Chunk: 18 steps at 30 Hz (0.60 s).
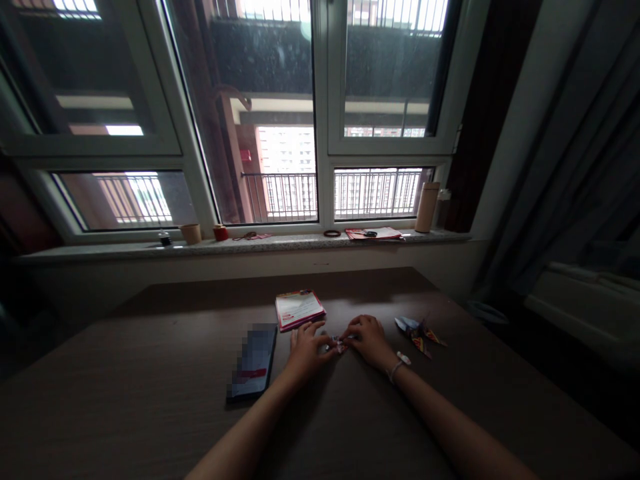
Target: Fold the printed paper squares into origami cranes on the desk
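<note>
My left hand (306,350) and my right hand (369,340) meet on the dark table (150,400), both pinching a small piece of patterned folded paper (340,345) that lies between their fingertips. A bracelet sits on my right wrist. A finished folded paper figure (419,333) with pointed wings lies just right of my right hand. Behind my left hand lies a pink-and-white pack of paper sheets (299,309).
A dark phone (253,362) lies left of my left forearm. On the windowsill (125,250) stand two small cups (191,233), a tall cylinder flask (427,207), a ring and some red papers (374,233). Dark curtains hang at the right.
</note>
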Available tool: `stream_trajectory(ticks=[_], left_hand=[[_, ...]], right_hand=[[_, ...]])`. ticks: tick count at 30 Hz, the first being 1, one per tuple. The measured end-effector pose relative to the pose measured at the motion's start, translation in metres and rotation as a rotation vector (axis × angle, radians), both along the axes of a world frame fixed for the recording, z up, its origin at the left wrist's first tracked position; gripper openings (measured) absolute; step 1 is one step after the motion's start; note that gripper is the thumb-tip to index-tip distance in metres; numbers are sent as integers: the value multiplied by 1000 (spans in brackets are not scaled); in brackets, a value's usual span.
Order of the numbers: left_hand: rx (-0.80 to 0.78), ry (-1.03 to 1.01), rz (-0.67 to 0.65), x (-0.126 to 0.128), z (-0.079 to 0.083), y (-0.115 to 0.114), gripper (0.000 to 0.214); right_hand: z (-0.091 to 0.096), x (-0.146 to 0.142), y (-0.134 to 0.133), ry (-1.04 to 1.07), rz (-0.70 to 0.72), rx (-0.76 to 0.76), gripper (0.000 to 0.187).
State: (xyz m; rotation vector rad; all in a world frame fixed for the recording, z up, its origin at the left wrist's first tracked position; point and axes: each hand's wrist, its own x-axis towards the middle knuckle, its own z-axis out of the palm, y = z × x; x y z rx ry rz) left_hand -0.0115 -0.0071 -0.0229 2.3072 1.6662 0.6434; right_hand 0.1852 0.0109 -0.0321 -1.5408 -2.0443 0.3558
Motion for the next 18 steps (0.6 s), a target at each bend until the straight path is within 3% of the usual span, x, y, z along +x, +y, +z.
stream_trajectory(ticks=[7,18], left_hand=[[-37,22,-61,-1,5,-1,18],[-38,16,-48,1,9,-3,19]], right_hand=[[3,3,0,-9,-24,14,13],[4,1,0,-26,-25,20,11]])
